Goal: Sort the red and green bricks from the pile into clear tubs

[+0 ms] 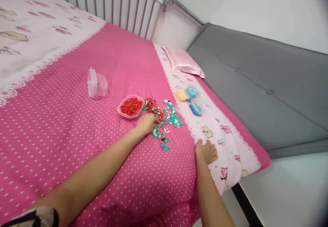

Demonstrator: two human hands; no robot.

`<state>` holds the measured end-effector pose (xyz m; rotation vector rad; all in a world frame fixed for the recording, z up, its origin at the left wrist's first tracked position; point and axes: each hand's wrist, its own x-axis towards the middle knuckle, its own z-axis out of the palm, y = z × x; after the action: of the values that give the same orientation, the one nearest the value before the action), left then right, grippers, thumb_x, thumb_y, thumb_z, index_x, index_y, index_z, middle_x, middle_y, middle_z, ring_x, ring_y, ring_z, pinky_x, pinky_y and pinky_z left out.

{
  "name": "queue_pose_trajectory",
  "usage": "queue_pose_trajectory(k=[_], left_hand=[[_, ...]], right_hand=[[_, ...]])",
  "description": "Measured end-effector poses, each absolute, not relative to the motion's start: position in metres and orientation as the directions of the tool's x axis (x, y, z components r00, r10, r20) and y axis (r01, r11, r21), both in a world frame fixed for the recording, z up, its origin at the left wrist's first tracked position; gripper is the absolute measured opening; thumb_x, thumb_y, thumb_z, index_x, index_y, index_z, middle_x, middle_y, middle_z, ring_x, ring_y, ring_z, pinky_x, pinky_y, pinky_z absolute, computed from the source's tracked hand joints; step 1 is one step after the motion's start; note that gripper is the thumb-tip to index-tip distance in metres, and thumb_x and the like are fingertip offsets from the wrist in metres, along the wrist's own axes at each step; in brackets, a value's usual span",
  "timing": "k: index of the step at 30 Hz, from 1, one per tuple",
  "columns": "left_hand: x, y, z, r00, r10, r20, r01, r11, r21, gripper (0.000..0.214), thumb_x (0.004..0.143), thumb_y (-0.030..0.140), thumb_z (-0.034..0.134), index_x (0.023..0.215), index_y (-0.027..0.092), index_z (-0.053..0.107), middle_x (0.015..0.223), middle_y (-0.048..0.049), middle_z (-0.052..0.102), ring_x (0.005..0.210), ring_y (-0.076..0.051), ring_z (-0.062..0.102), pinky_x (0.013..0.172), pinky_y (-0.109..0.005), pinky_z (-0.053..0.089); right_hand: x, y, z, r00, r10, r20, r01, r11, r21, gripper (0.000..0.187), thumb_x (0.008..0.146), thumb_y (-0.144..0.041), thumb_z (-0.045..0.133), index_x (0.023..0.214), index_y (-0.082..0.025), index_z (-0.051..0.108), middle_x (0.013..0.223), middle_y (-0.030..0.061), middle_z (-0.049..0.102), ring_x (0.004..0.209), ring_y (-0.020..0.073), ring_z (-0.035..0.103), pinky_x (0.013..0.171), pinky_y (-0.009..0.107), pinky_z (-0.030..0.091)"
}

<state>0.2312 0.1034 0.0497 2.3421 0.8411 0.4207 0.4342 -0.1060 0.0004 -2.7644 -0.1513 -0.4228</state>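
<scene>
My left hand (148, 122) reaches into a loose pile of small plastic pieces, its fingers drawn together at the edge of the pile. Whatever the fingertips hold is hidden. Red pieces (159, 113) lie right by those fingers, mixed with green and white pieces (172, 115) and a few black ones. Just behind the hand stands a clear tub of red pieces (132, 106). My right hand (206, 151) rests on the white strip of the bedspread, thumb apart and fingers loosely bent, holding nothing.
An empty clear tub (97, 83) lies on its side at the left. Small tubs with yellow (181, 95), teal (192, 91) and blue pieces (196, 108) stand right of the pile. Behind are a pink pillow (183, 62), a grey headboard (256, 76) and a slatted rail (112, 4).
</scene>
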Motion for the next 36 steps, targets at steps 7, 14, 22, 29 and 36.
queue_pose_trajectory(k=[7,14,22,29,36], left_hand=[[0.235,0.101,0.044,0.735,0.672,0.096,0.492,-0.625,0.606,0.024,0.075,0.016,0.052,0.086,0.025,0.071,0.095,-0.0059,0.065,0.091,-0.021,0.059,0.074,-0.028,0.043],[0.237,0.109,0.045,0.718,0.685,0.124,0.357,-0.516,0.779,0.017,0.071,0.017,0.058,0.083,0.021,0.07,0.081,-0.004,0.062,0.084,-0.019,0.056,0.076,-0.029,0.042],[0.239,0.104,0.056,0.756,0.654,0.035,0.031,-0.088,0.996,0.022,0.078,0.026,0.055,0.094,0.013,0.063,0.075,-0.0008,0.06,0.059,-0.008,0.049,0.057,-0.02,0.039],[0.234,0.104,0.068,0.839,0.54,-0.059,-0.111,0.277,0.955,0.02,0.082,0.025,0.05,0.095,0.014,0.061,0.092,-0.009,0.063,0.061,-0.007,0.054,0.056,-0.02,0.045],[0.232,0.111,0.069,0.865,0.5,-0.043,-0.104,0.262,0.959,0.038,0.087,0.022,0.029,0.099,0.009,0.063,0.1,-0.0153,0.065,0.078,-0.013,0.061,0.069,-0.025,0.049]], right_hand=[[0.433,-0.106,0.001,0.951,0.05,0.305,0.151,-0.937,-0.316,0.053,0.083,-0.045,0.04,0.127,-0.016,0.049,0.135,0.0159,0.043,0.124,0.031,0.035,0.103,0.049,0.02],[0.434,-0.106,0.0,0.952,0.057,0.299,0.155,-0.936,-0.316,0.054,0.084,-0.046,0.038,0.128,-0.017,0.048,0.135,0.0162,0.042,0.124,0.0312,0.034,0.103,0.05,0.02],[0.434,-0.105,0.002,0.956,0.053,0.289,0.145,-0.94,-0.308,0.055,0.083,-0.046,0.039,0.128,-0.016,0.048,0.135,0.0163,0.042,0.124,0.0311,0.034,0.103,0.049,0.02],[0.433,-0.106,0.002,0.953,0.057,0.298,0.154,-0.937,-0.314,0.053,0.083,-0.045,0.039,0.127,-0.017,0.049,0.135,0.0161,0.043,0.124,0.0312,0.035,0.102,0.05,0.021],[0.432,-0.105,0.004,0.957,0.054,0.284,0.146,-0.938,-0.315,0.054,0.083,-0.044,0.039,0.128,-0.015,0.048,0.135,0.0161,0.043,0.124,0.0309,0.035,0.104,0.049,0.02]])
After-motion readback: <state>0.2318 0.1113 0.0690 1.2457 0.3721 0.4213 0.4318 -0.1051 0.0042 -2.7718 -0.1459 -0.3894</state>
